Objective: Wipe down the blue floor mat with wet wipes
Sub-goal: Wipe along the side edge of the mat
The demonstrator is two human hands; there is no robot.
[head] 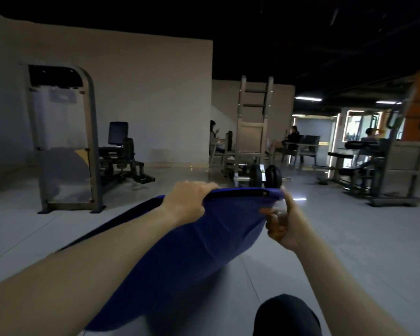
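Fingers point(200, 187) of my left hand point(187, 204) curl over the raised far edge of the blue floor mat point(199, 251). My right hand point(285, 226) appears to pinch its corner (view blurred). The mat's long axis points from me toward the weight plates point(268, 177), with its far edge held up just short of them. Step, as judged: positioning. Next: lay it flat, fetch a wipe.

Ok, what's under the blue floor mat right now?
Only pale grey floor tiles show below the raised soft blue floor mat; the floor directly beneath it is covered.
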